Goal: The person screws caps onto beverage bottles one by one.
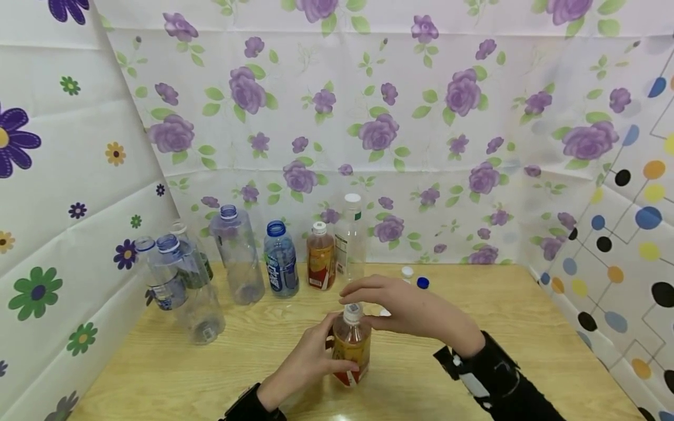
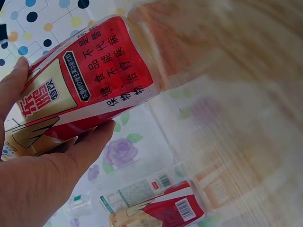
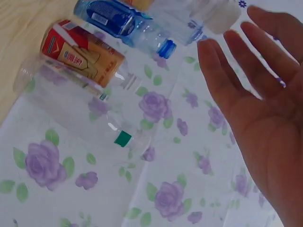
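Observation:
My left hand [image 1: 310,354] grips a small clear bottle [image 1: 351,351] with a red and yellow label, upright at the front of the table. The left wrist view shows the thumb and fingers on opposite sides of its label [image 2: 102,71]. Over the bottle's whitish cap [image 1: 353,312] arches my right hand [image 1: 408,307], its thumb side close by the neck. Seen from the right wrist, the fingers [image 3: 255,56] are extended and spread beside the cap [image 3: 225,16], with a gap visible there.
Behind stand a matching red-yellow bottle [image 1: 320,260], a tall clear bottle [image 1: 351,240], a blue-labelled bottle [image 1: 281,263] and a large uncapped bottle [image 1: 239,257]. More uncapped bottles [image 1: 197,292] cluster left. Loose caps, one blue [image 1: 423,283], one white [image 1: 407,272], lie on the wooden table [image 1: 500,351].

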A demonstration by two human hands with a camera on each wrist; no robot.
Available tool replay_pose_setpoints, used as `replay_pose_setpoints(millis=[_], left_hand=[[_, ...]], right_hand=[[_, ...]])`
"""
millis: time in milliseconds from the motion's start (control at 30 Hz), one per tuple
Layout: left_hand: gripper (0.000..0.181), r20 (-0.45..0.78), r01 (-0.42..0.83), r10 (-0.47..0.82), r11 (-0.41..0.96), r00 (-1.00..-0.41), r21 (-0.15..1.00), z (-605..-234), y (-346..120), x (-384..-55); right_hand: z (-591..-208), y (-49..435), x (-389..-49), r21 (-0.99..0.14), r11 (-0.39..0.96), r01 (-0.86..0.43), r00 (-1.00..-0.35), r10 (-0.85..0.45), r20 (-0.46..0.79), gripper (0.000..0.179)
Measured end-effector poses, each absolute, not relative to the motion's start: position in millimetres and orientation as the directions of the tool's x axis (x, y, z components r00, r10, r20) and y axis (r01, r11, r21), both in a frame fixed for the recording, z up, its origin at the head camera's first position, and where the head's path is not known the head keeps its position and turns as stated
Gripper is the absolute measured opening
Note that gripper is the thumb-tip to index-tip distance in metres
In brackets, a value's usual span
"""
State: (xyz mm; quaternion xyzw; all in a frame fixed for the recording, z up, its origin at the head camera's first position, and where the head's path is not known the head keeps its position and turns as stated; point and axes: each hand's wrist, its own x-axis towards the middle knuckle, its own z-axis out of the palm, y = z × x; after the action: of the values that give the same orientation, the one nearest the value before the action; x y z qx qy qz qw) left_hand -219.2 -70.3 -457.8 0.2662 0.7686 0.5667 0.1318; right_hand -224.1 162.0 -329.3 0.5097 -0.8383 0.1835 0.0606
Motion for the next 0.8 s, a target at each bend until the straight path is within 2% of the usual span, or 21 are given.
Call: replay_pose_setpoints(millis=[133,333,633,800], left_hand=[[0.085,0.099,0.267,0.556,0.23,-0.825,0.936,-459.6,-70.8,-219.3],[0.091,0.111,0.279,0.557,0.227,-0.823,0.933,-459.6,-70.1,-218.4],[0.087,0.092,0.262,0.568,0.226,-0.818,0.938,-456.0,-71.2,-217.7],[0.088,0.11,0.28,0.566,0.224,-0.817,0.934,-457.2,-71.6,-217.8]], right_hand=[[-322.0,160.4,-230.4,-0.225,0.414,-0.882,-0.453,-0.877,0.163,0.037],[-320.7,154.7,-234.0,-0.232,0.396,-0.888,-0.432,-0.892,0.132,0.032],[-325.9,145.8,-226.8,-0.197,0.488,-0.85,-0.523,-0.824,0.217,0.025],[-323.8,140.5,-223.8,-0.185,0.524,-0.832,-0.554,-0.808,0.203,0.026]])
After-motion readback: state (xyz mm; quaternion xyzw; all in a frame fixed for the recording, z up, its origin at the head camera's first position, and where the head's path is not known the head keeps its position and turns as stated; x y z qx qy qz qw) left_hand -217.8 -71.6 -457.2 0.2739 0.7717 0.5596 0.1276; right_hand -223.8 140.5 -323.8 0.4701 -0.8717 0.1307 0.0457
